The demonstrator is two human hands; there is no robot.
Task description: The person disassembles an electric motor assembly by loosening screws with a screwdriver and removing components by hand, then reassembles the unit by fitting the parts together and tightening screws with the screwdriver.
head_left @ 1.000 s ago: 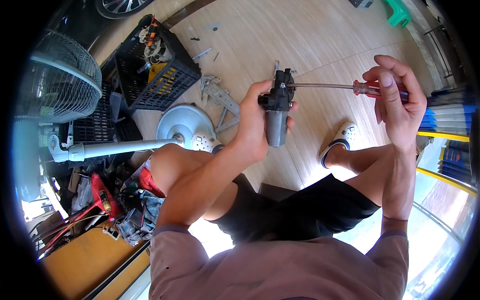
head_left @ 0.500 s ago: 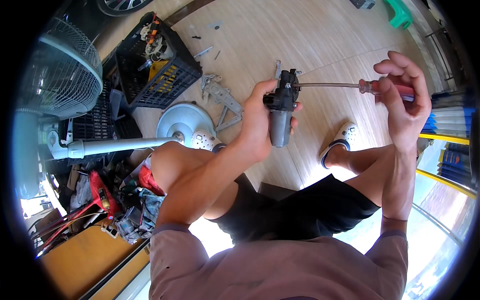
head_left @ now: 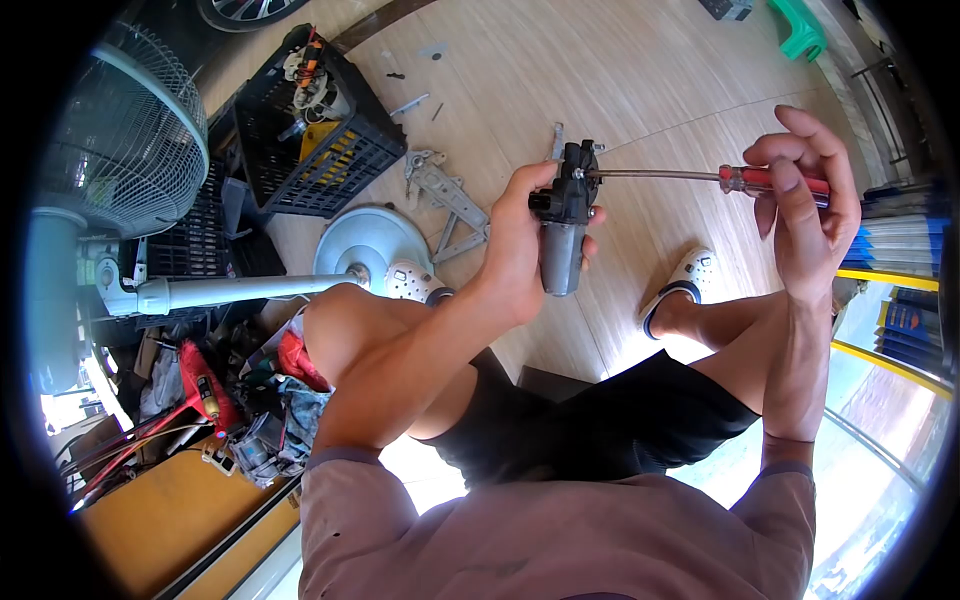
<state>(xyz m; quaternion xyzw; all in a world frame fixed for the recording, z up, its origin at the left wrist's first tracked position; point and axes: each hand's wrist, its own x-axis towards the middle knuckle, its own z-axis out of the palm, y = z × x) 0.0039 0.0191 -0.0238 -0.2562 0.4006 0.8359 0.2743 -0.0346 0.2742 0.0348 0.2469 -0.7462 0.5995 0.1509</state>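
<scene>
My left hand (head_left: 520, 230) is closed around a small electric motor (head_left: 563, 258), which has a grey metal can and a black gear housing. The motor stands roughly upright in the view, housing at the top. In my right hand (head_left: 812, 205) is a screwdriver (head_left: 660, 174) with a clear red handle, the thumb and fingers around that handle. Its long shaft runs level to the left, and the tip meets the right side of the black housing. The exact spot where the tip sits is too small to make out.
On the floor lies a metal linkage (head_left: 447, 200), left of the motor. A black crate (head_left: 330, 165) with parts stands farther left, near a fan (head_left: 150, 150) and its round base (head_left: 385, 240). A green stool (head_left: 798, 30) is at the far right.
The fingers of my right hand have shifted around the screwdriver's handle, which has turned slightly. The motor and left hand stay nearly in place.
</scene>
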